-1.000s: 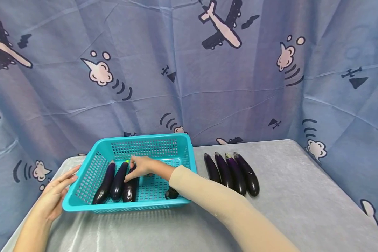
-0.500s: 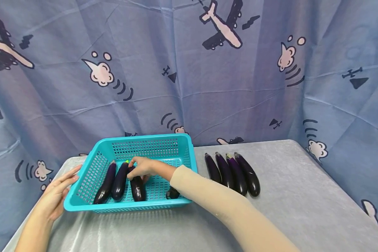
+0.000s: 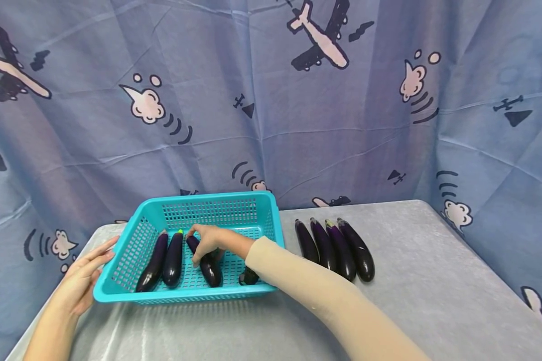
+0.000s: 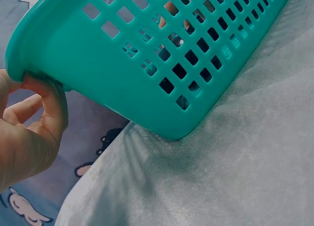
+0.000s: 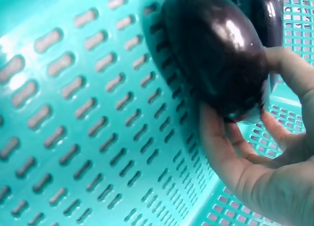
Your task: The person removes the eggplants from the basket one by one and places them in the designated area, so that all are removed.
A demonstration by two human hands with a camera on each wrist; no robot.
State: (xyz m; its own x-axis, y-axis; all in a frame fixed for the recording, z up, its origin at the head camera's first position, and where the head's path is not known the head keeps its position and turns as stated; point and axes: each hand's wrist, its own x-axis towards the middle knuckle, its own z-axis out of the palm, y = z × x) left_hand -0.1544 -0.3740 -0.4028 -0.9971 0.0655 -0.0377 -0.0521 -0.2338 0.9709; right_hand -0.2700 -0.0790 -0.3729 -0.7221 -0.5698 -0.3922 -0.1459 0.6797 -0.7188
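Inside the turquoise plastic basket (image 3: 104, 291), my right hand (image 3: 210, 241) grips a dark purple eggplant (image 3: 211, 274) around its body. Its glossy rounded end faces up close in the right wrist view, with thumb and fingers (image 5: 218, 142) on either side. Two more eggplants lie to the left: one at the far left (image 3: 152, 268) and one with a green stem tip (image 3: 173, 260). Another eggplant (image 3: 248, 277) is mostly hidden under my right forearm. My left hand (image 3: 83, 276) holds the basket's left rim; in the left wrist view its fingers (image 4: 51, 105) curl under that rim.
Several eggplants (image 3: 339, 248) lie side by side on the grey table (image 3: 424, 271), right of the basket. Behind the table hangs a blue curtain (image 3: 334, 150) printed with airplanes. A light sleeve (image 3: 316, 296) covers my right forearm, which crosses the basket's front right rim.
My right hand has shifted the gripped eggplant rightward, away from the two on the left, and its lower end has swung to the right. The left hand keeps its place on the rim.
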